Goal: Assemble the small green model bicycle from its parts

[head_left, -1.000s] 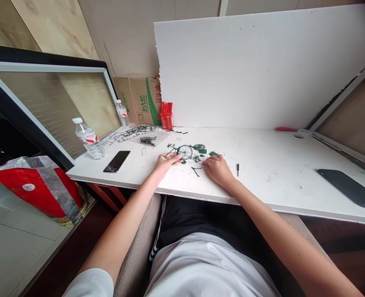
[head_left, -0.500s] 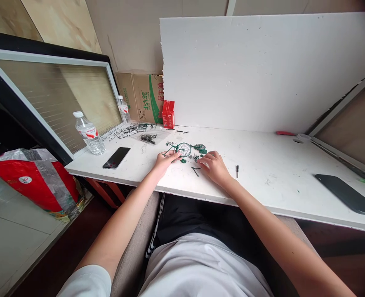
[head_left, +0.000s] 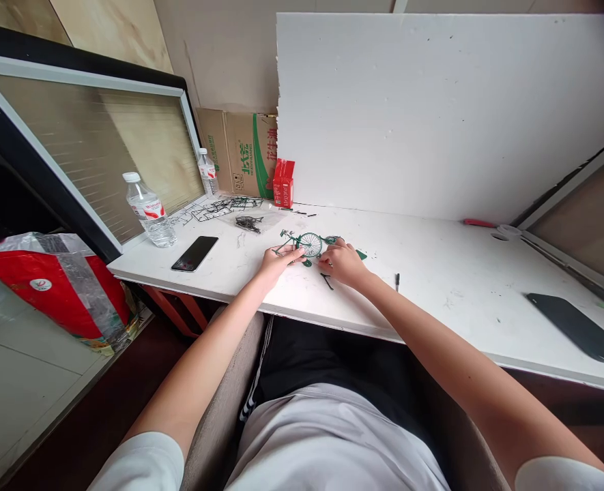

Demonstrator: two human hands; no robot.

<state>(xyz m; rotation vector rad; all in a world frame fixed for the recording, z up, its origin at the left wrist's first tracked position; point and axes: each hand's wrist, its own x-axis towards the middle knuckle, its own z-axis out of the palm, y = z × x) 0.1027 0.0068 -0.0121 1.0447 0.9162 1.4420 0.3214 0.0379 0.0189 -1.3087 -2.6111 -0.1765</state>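
Observation:
A small green model bicycle (head_left: 310, 244) with a spoked wheel is in my left hand (head_left: 280, 262), the fingers closed on its frame. My right hand (head_left: 344, 262) is just to the right of it, low over the table, with its fingertips bent together. What they hold, if anything, is too small to name. Behind the right hand lies another green wheel part (head_left: 331, 240), partly covered. A flat green piece (head_left: 362, 254) lies to its right. In front is a thin dark forked part (head_left: 327, 281).
A small black screwdriver (head_left: 397, 281) lies to the right. Dark part frames (head_left: 224, 206) and a plastic bag with dark parts (head_left: 249, 224) lie behind. Left are a phone (head_left: 195, 254) and a water bottle (head_left: 151, 210); a dark slab (head_left: 578, 326) sits far right.
My right hand has moved left, nearer the bicycle, and covers the small parts it was beside. The left hand keeps its hold. The view has shifted slightly.

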